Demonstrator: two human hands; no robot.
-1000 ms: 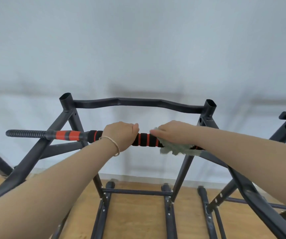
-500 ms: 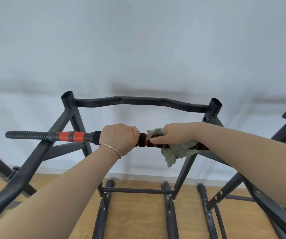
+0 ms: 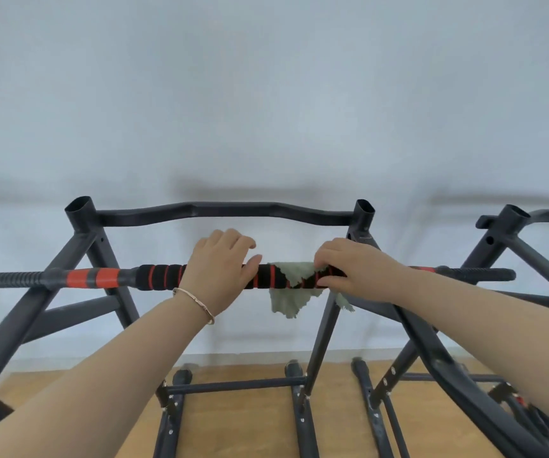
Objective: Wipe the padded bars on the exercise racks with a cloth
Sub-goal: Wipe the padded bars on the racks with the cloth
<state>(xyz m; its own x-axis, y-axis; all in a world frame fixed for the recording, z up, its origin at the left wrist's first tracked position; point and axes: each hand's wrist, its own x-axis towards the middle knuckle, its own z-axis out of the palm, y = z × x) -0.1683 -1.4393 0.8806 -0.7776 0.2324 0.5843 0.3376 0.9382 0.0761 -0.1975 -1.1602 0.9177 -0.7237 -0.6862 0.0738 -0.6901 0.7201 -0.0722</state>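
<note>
A black padded bar (image 3: 164, 276) with red rings runs across the dark metal exercise rack (image 3: 88, 239) at chest height. My left hand (image 3: 218, 266) lies over the bar's middle with fingers lifted and relaxed, not closed round it. A pale green cloth (image 3: 288, 297) hangs draped over the bar just right of that hand. My right hand (image 3: 352, 266) pinches the cloth's upper edge against the padding with its fingertips. Part of the bar is hidden under both hands.
A curved black top bar (image 3: 226, 211) joins the rack's two open uprights behind the hands. A second rack (image 3: 511, 233) stands at the right. Base tubes (image 3: 233, 386) lie on the wooden floor (image 3: 240, 421). A pale wall fills the background.
My left hand has loosened from a closed grip on the bar to lifted fingers. The cloth, bunched under my right hand before, now hangs spread over the bar.
</note>
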